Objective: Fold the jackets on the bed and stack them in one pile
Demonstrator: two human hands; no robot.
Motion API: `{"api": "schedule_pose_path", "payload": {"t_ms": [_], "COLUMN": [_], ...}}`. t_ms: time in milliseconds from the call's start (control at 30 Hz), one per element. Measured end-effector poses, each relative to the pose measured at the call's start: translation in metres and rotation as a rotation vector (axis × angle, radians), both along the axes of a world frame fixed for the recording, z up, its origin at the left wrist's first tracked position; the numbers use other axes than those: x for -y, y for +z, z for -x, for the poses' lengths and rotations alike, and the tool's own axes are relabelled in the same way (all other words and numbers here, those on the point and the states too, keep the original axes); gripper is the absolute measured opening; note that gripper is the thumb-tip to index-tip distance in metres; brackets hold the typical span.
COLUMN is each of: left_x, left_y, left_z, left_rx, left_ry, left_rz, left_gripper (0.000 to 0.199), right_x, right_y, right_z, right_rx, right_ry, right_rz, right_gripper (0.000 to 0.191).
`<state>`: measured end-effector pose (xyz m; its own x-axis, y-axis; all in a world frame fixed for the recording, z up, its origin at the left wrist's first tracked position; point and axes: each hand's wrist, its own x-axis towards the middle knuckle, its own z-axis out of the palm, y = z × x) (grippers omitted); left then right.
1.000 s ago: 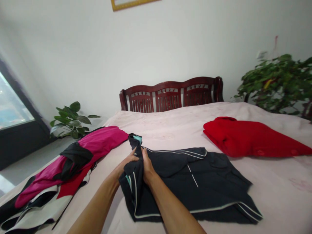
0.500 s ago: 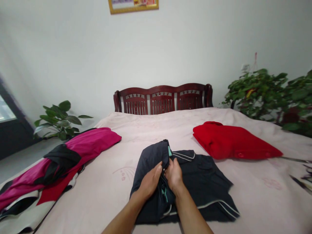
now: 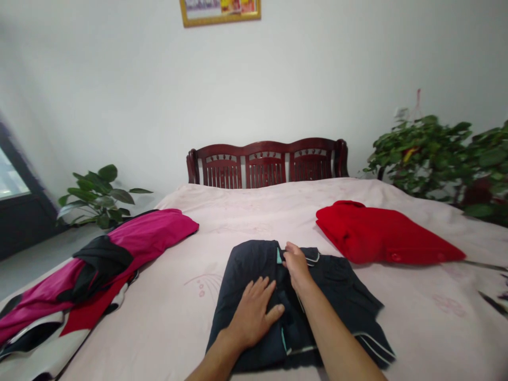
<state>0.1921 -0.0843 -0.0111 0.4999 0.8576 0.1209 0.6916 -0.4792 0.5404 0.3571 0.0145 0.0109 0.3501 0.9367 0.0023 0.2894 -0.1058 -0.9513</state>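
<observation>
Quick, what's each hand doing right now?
Left hand: open, lying flat on the navy garment.
Right hand: fingers closed, apparently holding the garment's upper edge.

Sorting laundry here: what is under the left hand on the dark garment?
The left hand lies flat on a folded layer of the dark navy garment; whatever is beneath that layer is covered and unseen.

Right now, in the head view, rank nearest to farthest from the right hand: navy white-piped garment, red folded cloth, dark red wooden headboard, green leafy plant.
1. Navy garment: under the right hand.
2. Red folded cloth: right, on bed.
3. Dark red wooden headboard: ahead.
4. Green leafy plant: far left.
</observation>
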Motion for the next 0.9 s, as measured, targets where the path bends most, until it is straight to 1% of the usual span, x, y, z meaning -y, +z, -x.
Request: {"api": "schedule_pose_path", "payload": {"t_ms": [100, 167, 233, 300, 367, 467, 567, 633, 667, 767, 833, 900], "left_x": [0.001, 0.0, -0.001, -0.001, -0.001, -0.001, 0.0, 0.001, 0.0, -0.001, -0.003, -0.006], "left_y": [-0.004, -0.008, -0.011, -0.012, -0.011, -0.008, -0.003, -0.002, -0.003, -0.007, -0.011, -0.014], "left_z": [0.002, 0.003, 0.004, 0.006, 0.007, 0.009, 0.008, 0.005, 0.003, -0.002, -0.005, -0.006], "left_rx": [0.161, 0.275, 0.341, 0.36, 0.358, 0.346, 0.288, 0.206, 0.154, -0.002, -0.073, -0.114], "left_ry": [0.121, 0.229, 0.316, 0.37, 0.416, 0.482, 0.529, 0.523, 0.5, 0.377, 0.319, 0.296], "left_rz": [0.007, -0.03, -0.096, -0.171, -0.243, -0.323, -0.362, -0.349, -0.334, -0.282, -0.26, -0.254], "left_gripper": [0.067, 0.061, 0.056, 0.055, 0.055, 0.056, 0.058, 0.061, 0.062, 0.062, 0.06, 0.061], "right_x": [-0.014, -0.021, -0.026, -0.029, -0.028, -0.022, -0.011, -0.004, 0.0, 0.01, 0.016, 0.023], "right_y": [-0.005, -0.007, -0.008, -0.006, -0.004, 0.002, 0.005, 0.006, 0.006, 0.012, 0.022, 0.034], "right_z": [-0.011, -0.018, -0.022, -0.023, -0.021, -0.02, -0.024, -0.031, -0.036, -0.047, -0.047, -0.034], "right_rx": [0.054, 0.109, 0.167, 0.214, 0.243, 0.257, 0.254, 0.267, 0.285, 0.39, 0.481, 0.552], "right_ry": [0.007, 0.034, 0.074, 0.115, 0.15, 0.192, 0.231, 0.248, 0.248, 0.201, 0.134, 0.09], "right_rz": [0.089, 0.131, 0.162, 0.187, 0.202, 0.208, 0.217, 0.237, 0.253, 0.272, 0.213, 0.1], "right_gripper": [0.059, 0.047, 0.031, 0.018, 0.011, 0.006, 0.006, 0.007, 0.007, 0.009, 0.015, 0.029]}}
